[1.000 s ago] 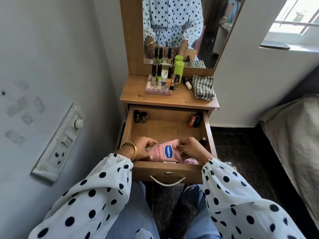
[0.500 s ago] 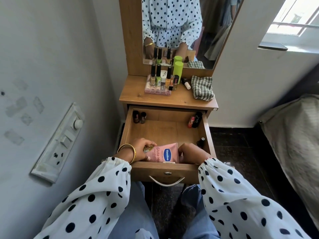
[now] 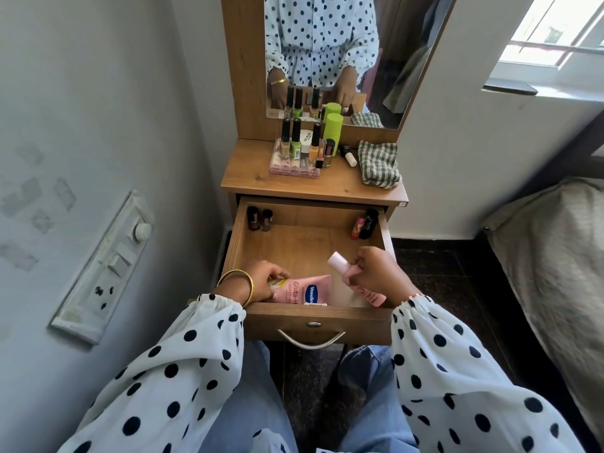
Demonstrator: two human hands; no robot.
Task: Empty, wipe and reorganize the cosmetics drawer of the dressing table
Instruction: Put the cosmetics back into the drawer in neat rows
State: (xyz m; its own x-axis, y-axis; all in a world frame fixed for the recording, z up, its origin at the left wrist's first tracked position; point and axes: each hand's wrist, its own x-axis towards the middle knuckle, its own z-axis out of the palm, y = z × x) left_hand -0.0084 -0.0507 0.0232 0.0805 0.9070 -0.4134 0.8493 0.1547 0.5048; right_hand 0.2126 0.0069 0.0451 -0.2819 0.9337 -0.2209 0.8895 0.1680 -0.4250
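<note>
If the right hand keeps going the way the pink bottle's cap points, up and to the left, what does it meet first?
Probably nothing soon: the right hand holds the pink bottle over bare drawer floor. Farther along that line stand two dark bottles in the back left corner, though depth is unclear.

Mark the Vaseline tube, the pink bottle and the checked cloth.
Vaseline tube [image 3: 305, 289]: head view, on its pink front near the logo.
Pink bottle [image 3: 340, 264]: head view, on its cap end.
Checked cloth [image 3: 379, 161]: head view, on its folded middle.
</note>
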